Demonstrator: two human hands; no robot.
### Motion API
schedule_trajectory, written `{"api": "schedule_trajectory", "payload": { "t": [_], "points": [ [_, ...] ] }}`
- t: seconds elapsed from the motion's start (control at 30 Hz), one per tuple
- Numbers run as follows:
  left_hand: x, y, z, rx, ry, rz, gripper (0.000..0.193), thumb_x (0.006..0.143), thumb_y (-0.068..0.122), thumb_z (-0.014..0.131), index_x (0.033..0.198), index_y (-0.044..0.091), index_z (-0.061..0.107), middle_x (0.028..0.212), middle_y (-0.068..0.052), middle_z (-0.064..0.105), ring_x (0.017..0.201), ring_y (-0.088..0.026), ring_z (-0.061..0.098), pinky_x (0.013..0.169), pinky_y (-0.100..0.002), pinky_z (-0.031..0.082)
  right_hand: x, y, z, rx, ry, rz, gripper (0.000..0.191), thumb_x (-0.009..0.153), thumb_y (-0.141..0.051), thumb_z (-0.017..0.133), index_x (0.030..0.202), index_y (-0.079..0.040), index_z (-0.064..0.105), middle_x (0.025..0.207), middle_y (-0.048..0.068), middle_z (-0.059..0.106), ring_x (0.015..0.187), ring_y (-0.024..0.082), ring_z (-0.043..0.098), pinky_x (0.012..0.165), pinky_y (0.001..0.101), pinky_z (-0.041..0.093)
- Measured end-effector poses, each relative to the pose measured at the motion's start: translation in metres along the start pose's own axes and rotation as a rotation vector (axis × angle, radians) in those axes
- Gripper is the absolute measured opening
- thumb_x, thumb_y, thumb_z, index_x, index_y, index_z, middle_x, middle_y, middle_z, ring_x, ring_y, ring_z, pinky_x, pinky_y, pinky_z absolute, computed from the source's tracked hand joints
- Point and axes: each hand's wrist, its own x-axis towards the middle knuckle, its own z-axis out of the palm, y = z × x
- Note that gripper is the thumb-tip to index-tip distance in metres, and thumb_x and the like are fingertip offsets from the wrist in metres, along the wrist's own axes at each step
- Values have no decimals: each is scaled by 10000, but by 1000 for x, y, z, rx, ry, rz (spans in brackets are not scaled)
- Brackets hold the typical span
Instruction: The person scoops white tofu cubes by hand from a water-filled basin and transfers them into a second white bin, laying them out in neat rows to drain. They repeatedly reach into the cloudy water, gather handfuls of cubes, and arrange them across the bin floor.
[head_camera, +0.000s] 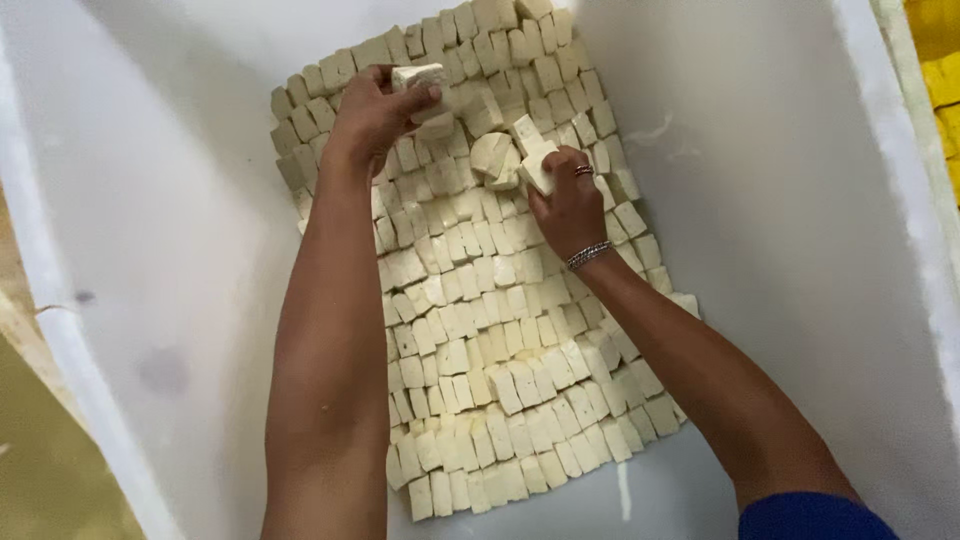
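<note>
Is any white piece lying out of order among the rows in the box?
Yes. Near the right hand, a rounded piece and a tilted block lie on top of the packed white cubes, breaking the flat rows.

The person's two arms were bare to well above the elbow. The right hand wore a ring on one finger and a beaded silver bracelet at the wrist. A dark blue sleeve covered the right upper arm; the left hand wore nothing.

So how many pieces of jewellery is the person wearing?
2: a ring on a finger of the right hand, and a beaded bracelet around that wrist. The left hand shows none, though its fingers are partly hidden by the white block it grips.
</note>
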Motion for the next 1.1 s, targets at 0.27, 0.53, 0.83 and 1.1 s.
{"api": "schedule_trajectory", "payload": {
  "t": [0.27,0.53,0.83,1.1],
  "points": [
    [25,-11,12,474,-109,-68,556,837,373,835,1260,31,717,1173,-158,760,1012,-274,703,913,-443,556,-9,4,1,60,-159,70,607,913,-124,807,1282,-60,329,1289,262,503,872,365,691,715,425,624],
    [15,-32,52,996,10,216,759,752,463,923,1329,122,568,1341,-238,594,1058,-393,644,871,-542,506,-8,9,17,37,-104,107,563,934,-125,840,1268,-96,388,1264,211,561,887,298,697,684,406,624],
    [8,-55,77,863,119,291,533,863,450,861,1254,165,637,1445,-158,535,1227,-500,523,902,-587,522,26,7,-42,211,-352,438,512,927,-142,836,1287,-101,475,989,110,695,846,239,729,689,358,605],
    [-3,-32,65,624,107,265,493,804,346,824,1210,112,673,1103,-154,745,931,-288,772,787,-428,627,10,8,-28,130,-126,0,564,897,-84,862,1268,-93,437,1204,166,625,1032,301,708,804,388,646]
  ]
}}
